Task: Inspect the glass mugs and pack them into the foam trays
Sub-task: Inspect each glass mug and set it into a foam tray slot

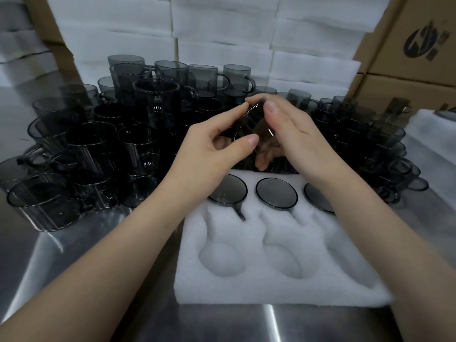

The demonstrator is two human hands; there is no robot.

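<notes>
A dark smoked-glass mug [256, 128] is held tilted above the far edge of the white foam tray [276, 287]. My left hand [214, 146] pinches it from the left with thumb and fingers. My right hand [291, 137] cups its right side, fingers curled under it. Three mugs [276, 193] sit in the tray's far row of pockets, bases up. The near row's pockets [222, 257] hold nothing.
Several stacked dark glass mugs [103, 144] crowd the steel table [86, 255] to the left, behind and to the right. White foam sheets [222, 33] are piled at the back. Cardboard boxes [407, 58] stand at right. Another foam tray [431, 134] lies far right.
</notes>
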